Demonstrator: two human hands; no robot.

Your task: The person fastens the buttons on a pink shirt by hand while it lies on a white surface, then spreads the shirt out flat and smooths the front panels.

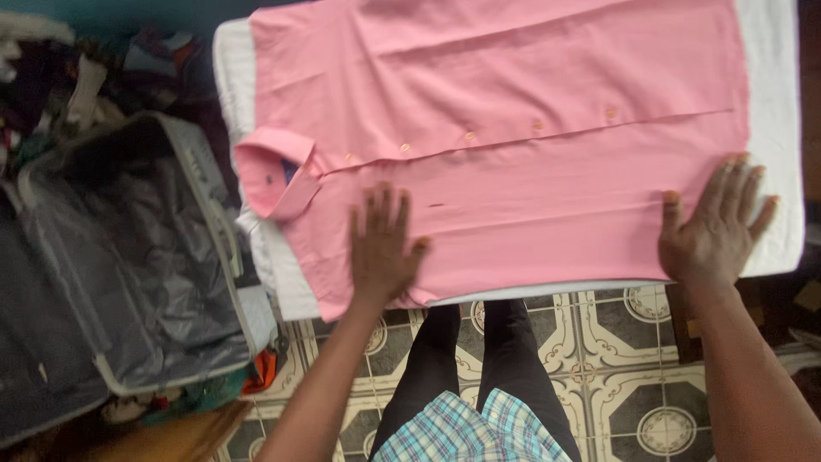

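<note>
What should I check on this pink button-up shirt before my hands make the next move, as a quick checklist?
1. Pink button-up shirt lies spread out on the white padded surface: ok.
2. Left hand pressed flat on the shirt near the collar end: ok.
3. Right hand flat on the hem end, partly on the white surface: ok.
4. Front buttoned shut: the visible buttons look fastened; the rest, cannot tell.
5. Fabric smooth: not ok, creases run across the upper half.
6. Open grey suitcase beside the surface, its lined inside showing: ok.
</note>
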